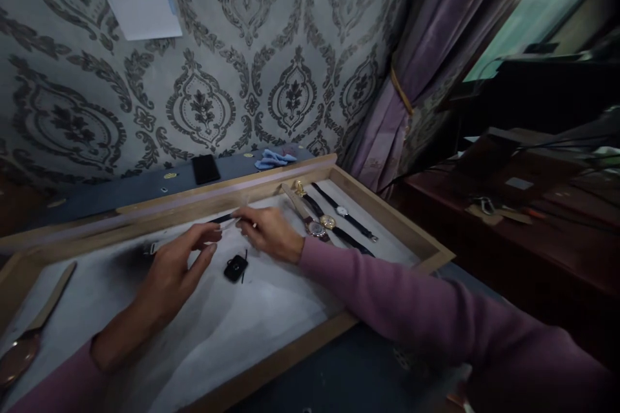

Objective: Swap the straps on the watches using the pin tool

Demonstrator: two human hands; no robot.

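Note:
Over the white lining of a shallow wooden tray (290, 352), both my hands work close together. My right hand (271, 232) pinches with thumb and forefinger at the end of a black watch strap (223, 218), partly hidden by my fingers. My left hand (172, 268) is beside it, thumb and fingers apart, fingertips close to the strap. A thin pale sliver shows between the hands, too small to name. Just below them lies a black square watch case (236, 268). A buckle (154, 248) shows behind my left hand.
Right of my hands lie several strapped watches, among them a white-dialled one (341, 211) and a gold-dialled one (328, 222). A large brown-strapped watch (19, 359) is at far left. Behind the tray are a black phone (206, 169) and a blue cloth (275, 159).

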